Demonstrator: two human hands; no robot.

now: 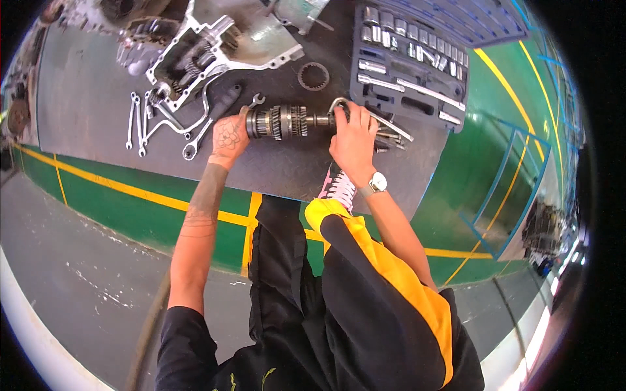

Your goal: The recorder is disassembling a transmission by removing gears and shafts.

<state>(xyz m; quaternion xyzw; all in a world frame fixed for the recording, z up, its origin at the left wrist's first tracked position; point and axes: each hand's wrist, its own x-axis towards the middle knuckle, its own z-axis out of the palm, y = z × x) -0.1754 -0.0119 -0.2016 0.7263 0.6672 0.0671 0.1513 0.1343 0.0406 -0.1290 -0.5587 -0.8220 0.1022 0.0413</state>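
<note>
A gear shaft point(287, 122) with several toothed gears lies crosswise between my hands near the front of the dark workbench. My left hand point(230, 135) is closed round its left end. At the thinner right end, the fingers of my right hand point(355, 133) curl over the shaft's tip; part of the grip is hidden beneath the hand. Close by my right fingers a curved metal piece point(338, 104) shows, and a bright metal bar point(394, 127) sticks out beyond them. An open-end wrench point(257, 100) lies just behind the shaft's left end.
Several wrenches point(138, 124) and a ratchet point(190, 150) lie at the left. Behind stands an opened metal gear housing point(261, 49), with a toothed ring point(313, 76) beside it. An open socket set case point(411, 85) occupies the bench's right side. My shoe point(340, 189) is by the front edge.
</note>
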